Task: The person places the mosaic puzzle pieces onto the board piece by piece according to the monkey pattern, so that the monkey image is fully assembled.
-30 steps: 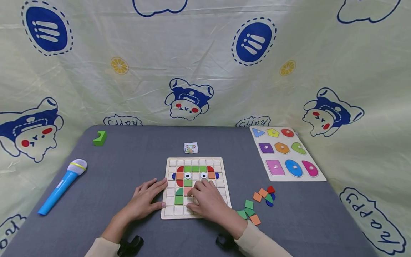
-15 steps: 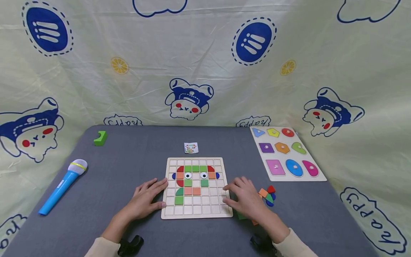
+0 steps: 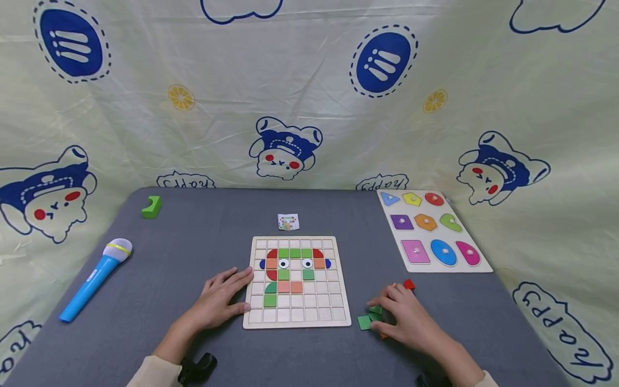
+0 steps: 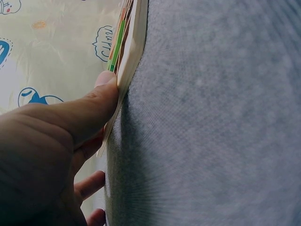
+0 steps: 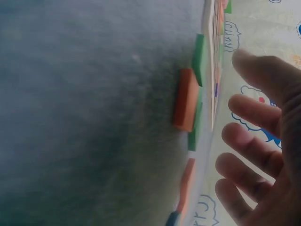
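So the gridded board (image 3: 324,314) sits on the grey desk (image 3: 217,226) right between the two hands. From the left hand (image 3: 217,301) it's at roughly 3 o'clock, touching; from the right hand (image 3: 403,314) it's at about 9 to 10 o'clock, well apart.

Left hand's pretty relaxed, fingers stretched out along the board's 9 o'clock edge, thumb against the rim closer to 8. Not wrapped round anything.

Right hand is half open with the fingers spread and slightly bent, holding nothing as far as the right wrist view shows. It's over the loose pieces, which are off the board's 3 to 4 o'clock side. You can see a green tile (image 3: 364,322) poking out at its 9 o'clock, a red piece (image 3: 409,284) near 12, and an orange block (image 5: 185,100) in the right wrist view. The hand covers part of the pile, so no clue how many.

Going by the board's centre: little picture card (image 3: 288,221) at 12, knobbed shape puzzle (image 3: 432,236) between 2 and 3, blue toy mic (image 3: 92,285) at 9, green block (image 3: 152,208) at 10.
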`<act>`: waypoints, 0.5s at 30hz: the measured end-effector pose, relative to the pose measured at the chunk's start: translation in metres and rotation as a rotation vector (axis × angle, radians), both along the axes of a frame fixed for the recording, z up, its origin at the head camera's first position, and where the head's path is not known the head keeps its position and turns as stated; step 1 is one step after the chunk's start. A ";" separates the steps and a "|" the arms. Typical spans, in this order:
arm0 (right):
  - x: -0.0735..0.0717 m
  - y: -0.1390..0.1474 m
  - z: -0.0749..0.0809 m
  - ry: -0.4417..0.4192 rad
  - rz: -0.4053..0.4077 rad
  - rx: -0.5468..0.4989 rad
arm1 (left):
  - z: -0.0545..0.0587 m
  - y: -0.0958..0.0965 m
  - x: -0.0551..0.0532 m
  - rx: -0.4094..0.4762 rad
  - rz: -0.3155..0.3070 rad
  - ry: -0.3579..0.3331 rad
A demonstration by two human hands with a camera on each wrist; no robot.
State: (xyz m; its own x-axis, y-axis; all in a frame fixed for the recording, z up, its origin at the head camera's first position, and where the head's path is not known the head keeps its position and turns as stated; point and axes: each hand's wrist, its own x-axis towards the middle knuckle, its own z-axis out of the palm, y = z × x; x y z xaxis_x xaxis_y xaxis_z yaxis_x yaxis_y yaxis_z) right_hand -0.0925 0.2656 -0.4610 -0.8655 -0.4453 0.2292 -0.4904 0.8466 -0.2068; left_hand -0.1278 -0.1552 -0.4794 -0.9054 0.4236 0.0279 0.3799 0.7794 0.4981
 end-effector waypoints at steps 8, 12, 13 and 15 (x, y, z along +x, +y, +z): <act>0.008 0.000 -0.004 -0.022 0.047 0.021 | 0.001 0.000 0.000 0.005 0.007 -0.026; 0.008 -0.001 -0.005 -0.037 0.054 0.039 | 0.000 0.001 0.000 0.000 0.007 -0.025; 0.008 -0.002 -0.005 -0.039 0.057 0.043 | -0.001 0.000 0.000 -0.001 0.006 -0.023; 0.008 -0.002 -0.006 -0.041 0.056 0.053 | -0.001 0.001 0.000 -0.002 0.005 -0.020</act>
